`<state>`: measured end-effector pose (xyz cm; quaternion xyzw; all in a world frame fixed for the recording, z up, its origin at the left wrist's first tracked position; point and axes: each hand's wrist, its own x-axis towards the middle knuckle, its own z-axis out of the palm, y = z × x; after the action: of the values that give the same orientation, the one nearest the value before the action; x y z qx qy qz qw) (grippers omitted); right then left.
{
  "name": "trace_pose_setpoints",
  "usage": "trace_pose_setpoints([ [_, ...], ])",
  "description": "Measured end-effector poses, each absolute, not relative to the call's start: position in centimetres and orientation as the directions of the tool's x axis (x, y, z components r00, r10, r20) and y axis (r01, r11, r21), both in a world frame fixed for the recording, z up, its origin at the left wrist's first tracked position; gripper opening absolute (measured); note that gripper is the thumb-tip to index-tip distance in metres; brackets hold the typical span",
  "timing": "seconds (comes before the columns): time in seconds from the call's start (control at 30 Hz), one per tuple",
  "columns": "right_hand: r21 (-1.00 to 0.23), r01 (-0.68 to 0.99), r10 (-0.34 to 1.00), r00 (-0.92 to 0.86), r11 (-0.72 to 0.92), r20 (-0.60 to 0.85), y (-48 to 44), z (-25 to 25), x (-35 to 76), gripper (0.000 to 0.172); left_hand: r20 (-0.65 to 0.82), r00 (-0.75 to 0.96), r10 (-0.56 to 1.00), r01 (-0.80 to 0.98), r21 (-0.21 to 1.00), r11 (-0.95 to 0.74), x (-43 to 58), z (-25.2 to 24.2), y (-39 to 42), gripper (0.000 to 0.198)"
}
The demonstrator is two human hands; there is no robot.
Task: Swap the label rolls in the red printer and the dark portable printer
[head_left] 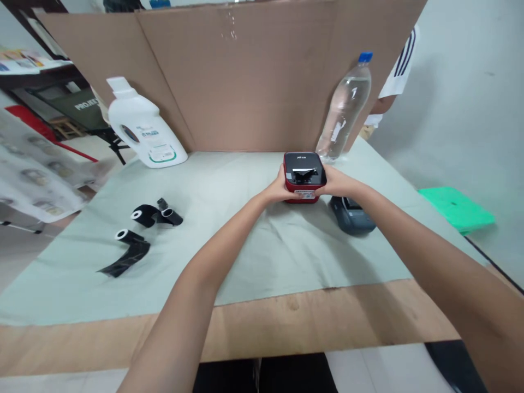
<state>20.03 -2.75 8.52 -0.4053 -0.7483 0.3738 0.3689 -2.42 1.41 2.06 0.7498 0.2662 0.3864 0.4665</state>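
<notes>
The left hand (278, 188) and right hand (333, 181) clasp the box (305, 164) near the bottle (346, 109). It looks stiff, probably weighty; best held by its sides.

Reaches over a cloth-covered worktop (229, 218). Grasps a red-and-black device (305, 184) by its sides, with left hand (277, 189) and right hand (333, 180). Has a dark grey machine (352, 220) near the right hand, black rolls (144, 216) well apart to the left, and a white jug (143, 123) and a blue-capped clear bottle (346, 106) at the back, before a cardboard panel (245, 82).
</notes>
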Motion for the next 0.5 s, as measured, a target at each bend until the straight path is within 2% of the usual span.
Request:
trace_pose_setpoints([
  [0.1, -0.865, 0.326, 0.883, -0.407, 0.381, 0.236, -2.3, 8.3, 19.6, 0.082, 0.337, 0.567, 0.752, 0.031, 0.903, -0.428, -2.5, 2.0, 1.9, 0.157],
  [0.2, -0.856, 0.374, 0.898, -0.391, 0.357, 0.203, -2.7, 8.7, 20.0, 0.085, 0.310, 0.569, 0.761, 0.057, 0.909, -0.413, -3.0, 2.2, 1.1, 0.151],
  [0.27, -0.843, 0.447, 0.951, -0.219, 0.298, 0.220, -4.1, 8.6, 21.4, 0.088, 0.238, 0.468, 0.851, 0.169, 0.921, -0.351, -3.6, 2.3, -1.3, 0.140],
  [0.33, -0.847, 0.482, 0.954, 0.066, 0.225, 0.292, -6.7, 7.7, 23.7, 0.083, 0.209, 0.195, 0.958, 0.313, 0.913, -0.262, -3.7, 2.2, -5.1, 0.119],
  [0.37, -0.860, 0.466, 0.921, 0.204, 0.207, 0.332, -8.2, 6.9, 24.9, 0.077, 0.254, 0.085, 0.964, 0.350, 0.898, -0.267, -3.4, 2.1, -7.2, 0.105],
  [0.4, -0.882, 0.430, 0.879, 0.324, 0.192, 0.349, -9.7, 5.9, 26.0, 0.066, 0.314, 0.077, 0.946, 0.375, 0.870, -0.319, -2.8, 2.0, -9.3, 0.094],
  [0.43, -0.907, 0.384, 0.844, 0.418, 0.173, 0.338, -11.2, 4.7, 27.0, 0.053, 0.374, 0.141, 0.917, 0.380, 0.835, -0.398, -1.7, 1.9, -11.1, 0.088],
  [0.5, -0.961, 0.257, 0.790, 0.564, 0.106, 0.238, -13.4, 2.1, 28.3, 0.041, 0.410, 0.345, 0.845, 0.349, 0.779, -0.521, 1.5, 1.8, -13.6, 0.090],
])
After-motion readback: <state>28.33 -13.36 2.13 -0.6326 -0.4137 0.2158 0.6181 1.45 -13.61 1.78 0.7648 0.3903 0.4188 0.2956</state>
